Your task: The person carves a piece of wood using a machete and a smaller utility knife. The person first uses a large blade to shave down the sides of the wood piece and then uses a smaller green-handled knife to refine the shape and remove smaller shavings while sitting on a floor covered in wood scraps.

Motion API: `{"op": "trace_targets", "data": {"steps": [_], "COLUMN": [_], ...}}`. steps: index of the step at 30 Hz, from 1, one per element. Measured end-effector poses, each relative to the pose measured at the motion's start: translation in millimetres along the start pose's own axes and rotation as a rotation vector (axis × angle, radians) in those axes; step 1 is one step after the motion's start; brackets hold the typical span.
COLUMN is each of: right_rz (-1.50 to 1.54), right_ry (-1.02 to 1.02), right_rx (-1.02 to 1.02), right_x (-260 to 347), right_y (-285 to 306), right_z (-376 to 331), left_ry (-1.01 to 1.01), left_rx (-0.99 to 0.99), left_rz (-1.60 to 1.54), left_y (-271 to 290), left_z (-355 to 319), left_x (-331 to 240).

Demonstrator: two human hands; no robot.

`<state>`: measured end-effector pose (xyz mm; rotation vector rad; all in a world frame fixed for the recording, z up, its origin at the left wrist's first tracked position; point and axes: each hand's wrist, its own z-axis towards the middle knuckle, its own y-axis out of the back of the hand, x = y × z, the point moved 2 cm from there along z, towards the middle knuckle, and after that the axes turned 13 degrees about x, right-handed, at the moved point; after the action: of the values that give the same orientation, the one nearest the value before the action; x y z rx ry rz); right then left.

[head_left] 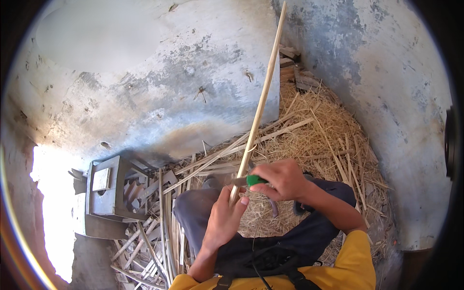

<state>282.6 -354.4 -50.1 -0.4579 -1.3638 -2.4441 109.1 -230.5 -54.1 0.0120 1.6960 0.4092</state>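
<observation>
Head view. From where I stand, the stick (261,104) is the workpiece: it slants up and away from the seated person, its near end between the knees and its far end high in front of the walls (159,58). The left hand (224,217) is clamped around the near end, thumb on the right side. The right hand (285,180) is clamped on the green handle of the knife (252,180); the blade, partly blurred, crosses the stick just above the left hand.

Progress: the work appears to be midway. The long faces look pale and fairly straight, so rough shaping is probably done. What looks like a thin curl (252,149) stands off the edge above the blade, which suggests that trimming is in hand; finishing of the near end is likely left. Whether the far end is finished, I cannot tell. Uncut or split strips (290,127) lie across the straw-like shavings (333,128) beyond the knees.

Markings: no brand or label is readable. A dark mark on the yellow shirt (355,256), at the lower edge of view, is cut off and illegible. The grey box (104,203) at left shows no legible writing.
</observation>
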Motion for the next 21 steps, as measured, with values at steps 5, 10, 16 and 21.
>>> {"op": "trace_targets", "data": {"steps": [5,10,16,21], "right_rz": [-0.081,-0.099,-0.120,-0.173], "right_ry": [0.006,0.006,0.012,0.018], "right_rx": [0.033,0.000,-0.010,-0.030], "right_x": [11.1,8.5,10.8,7.9], "right_y": [-10.5,-14.1,-12.7,-13.3], "right_z": [-1.5,-1.8,-1.0,1.3], "left_ry": [-0.072,-0.075,0.003,-0.149], "left_rx": [-0.053,-0.118,-0.135,-0.192], "left_rz": [0.138,0.281,0.377,0.375], "left_y": [-1.4,-5.0,-5.7,-7.4], "left_z": [-1.7,-7.9,-10.8,-9.4], "left_x": [-3.3,-6.9,-12.0,-3.5]}}
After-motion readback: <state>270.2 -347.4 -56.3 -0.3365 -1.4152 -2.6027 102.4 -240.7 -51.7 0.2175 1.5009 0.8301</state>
